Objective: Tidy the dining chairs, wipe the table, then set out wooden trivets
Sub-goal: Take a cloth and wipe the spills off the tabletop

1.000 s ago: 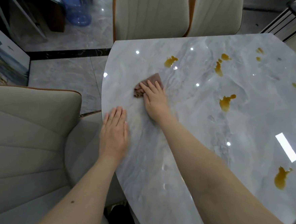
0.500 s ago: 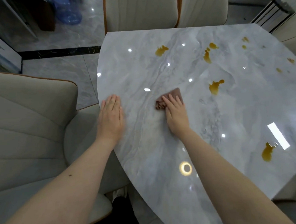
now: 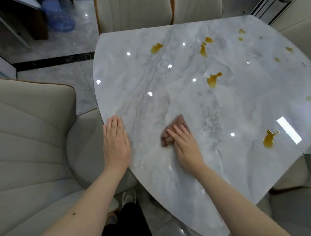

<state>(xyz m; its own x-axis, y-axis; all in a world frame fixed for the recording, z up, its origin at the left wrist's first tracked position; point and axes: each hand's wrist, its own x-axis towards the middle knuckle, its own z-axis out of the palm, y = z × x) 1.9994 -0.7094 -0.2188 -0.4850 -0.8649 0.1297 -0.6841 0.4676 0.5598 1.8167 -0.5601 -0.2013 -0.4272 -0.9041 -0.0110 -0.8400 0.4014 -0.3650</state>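
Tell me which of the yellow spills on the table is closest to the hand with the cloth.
The spill by the bright window reflection, right of the right hand. The others lie further up the table, towards the far chairs.

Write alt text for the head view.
The right hand presses a brown cloth flat on a marble table with yellow spills, while the left hand rests flat at its edge. Beige chairs surround it.

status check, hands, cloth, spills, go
Left hand flat on table edge, holding nothing. Right hand presses brown cloth flat on marble. Amber spills unwiped, nearest to the right. Nothing in the way.
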